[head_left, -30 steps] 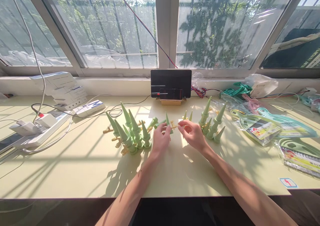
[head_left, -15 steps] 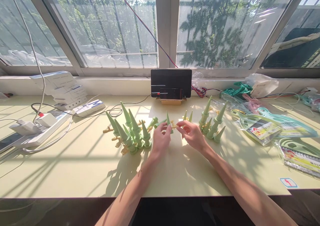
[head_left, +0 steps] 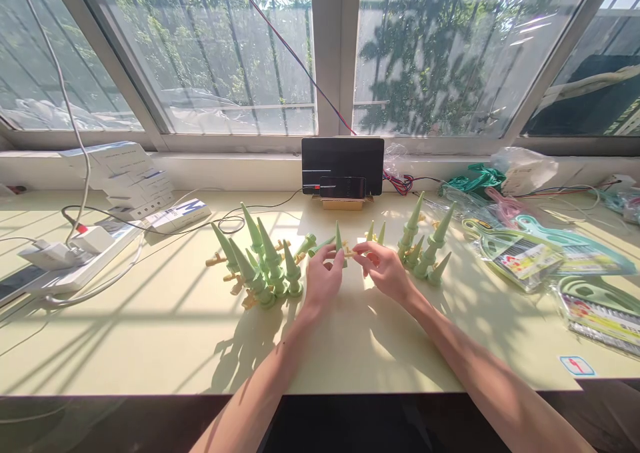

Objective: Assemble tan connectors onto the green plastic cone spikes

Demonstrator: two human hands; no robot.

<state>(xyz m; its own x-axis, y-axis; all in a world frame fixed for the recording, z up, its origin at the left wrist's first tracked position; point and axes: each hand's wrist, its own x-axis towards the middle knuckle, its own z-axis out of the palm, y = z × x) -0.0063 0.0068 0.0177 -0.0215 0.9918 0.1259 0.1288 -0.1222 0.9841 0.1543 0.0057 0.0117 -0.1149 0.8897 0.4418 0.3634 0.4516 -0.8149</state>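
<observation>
My left hand (head_left: 324,274) is closed around a green cone-tipped piece (head_left: 339,235), whose point sticks up past the thumb. Between thumb and fingers, my right hand (head_left: 384,267) pinches a small tan peg-like piece (head_left: 349,253), which meets the green piece or lies right beside it; I cannot tell if they are joined. To the left stands a cluster of green spiked pieces (head_left: 270,266) with tan pegs on their sides. Another group of green spiked pieces (head_left: 427,253) stands right of my right hand, and two small green tips (head_left: 376,233) show behind it.
A black tablet (head_left: 343,159) stands on a stand at the back. White boxes (head_left: 130,179) and a power strip (head_left: 85,266) with cables lie at left. Bagged green-handled brushes (head_left: 520,253) and plastic wrapping fill the right. A small sticker (head_left: 577,365) marks the front edge.
The green cone-tipped piece has shifted very slightly to the right in my left hand. My right hand keeps nearly the same place and pinch.
</observation>
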